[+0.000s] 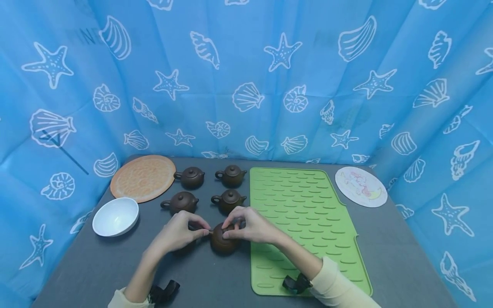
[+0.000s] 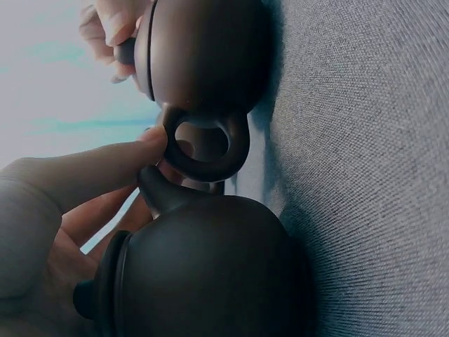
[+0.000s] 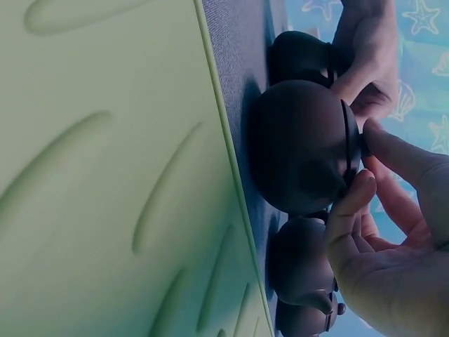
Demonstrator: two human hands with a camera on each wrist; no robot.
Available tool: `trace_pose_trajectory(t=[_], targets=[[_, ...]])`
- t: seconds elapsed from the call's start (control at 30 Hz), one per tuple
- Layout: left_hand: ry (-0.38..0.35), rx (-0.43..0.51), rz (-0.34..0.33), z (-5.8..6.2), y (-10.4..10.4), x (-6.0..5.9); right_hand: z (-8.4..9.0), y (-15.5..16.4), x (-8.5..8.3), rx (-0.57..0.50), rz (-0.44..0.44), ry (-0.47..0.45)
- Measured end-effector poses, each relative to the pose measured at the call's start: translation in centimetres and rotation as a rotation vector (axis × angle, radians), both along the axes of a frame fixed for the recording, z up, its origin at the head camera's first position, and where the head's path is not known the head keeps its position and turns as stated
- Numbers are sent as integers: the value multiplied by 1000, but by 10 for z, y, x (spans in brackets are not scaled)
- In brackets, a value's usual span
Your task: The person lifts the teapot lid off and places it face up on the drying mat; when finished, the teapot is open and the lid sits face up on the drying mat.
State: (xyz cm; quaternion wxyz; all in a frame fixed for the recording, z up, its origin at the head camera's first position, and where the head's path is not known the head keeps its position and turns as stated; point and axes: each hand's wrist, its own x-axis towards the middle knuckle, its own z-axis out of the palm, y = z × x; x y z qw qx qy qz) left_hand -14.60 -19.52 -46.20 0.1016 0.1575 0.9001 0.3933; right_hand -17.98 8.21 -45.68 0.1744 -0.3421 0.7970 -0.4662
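Observation:
A dark brown clay teapot (image 1: 221, 244) stands upright on the grey table between both hands. My left hand (image 1: 175, 234) pinches its loop handle (image 2: 210, 168) between thumb and fingers. Thumb and fingers of my right hand (image 1: 252, 226) hold the lid knob, with one finger near the spout (image 3: 324, 177). The lid sits on the pot. Under the left hand stands another teapot (image 2: 210, 274), its spout close to the held handle and mostly hidden in the head view. Behind are two teapots in the middle row (image 1: 181, 202) and two in the back row (image 1: 232, 176).
A green ridged mat (image 1: 296, 205) lies right of the teapots, its left edge close to the held one. A white bowl (image 1: 115, 217) and a round orange-brown mat (image 1: 143, 179) are at the left. An oval printed placemat (image 1: 360, 187) lies far right, before a blue curtain (image 1: 246, 77).

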Motion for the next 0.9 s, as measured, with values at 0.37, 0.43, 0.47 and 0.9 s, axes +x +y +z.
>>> trace_pose_trajectory(t=[0.37, 0.43, 0.47, 0.9], targets=[[-29, -16, 57, 2, 3, 3, 10, 13, 2, -86, -6, -39], [-36, -19, 72, 2, 4, 5, 14, 19, 2, -102, -4, -46], [-40, -20, 79, 2, 4, 5, 16, 21, 2, -107, -5, -45], [-42, -52, 132, 4, 8, 9, 30, 63, -1, -171, -27, -160]])
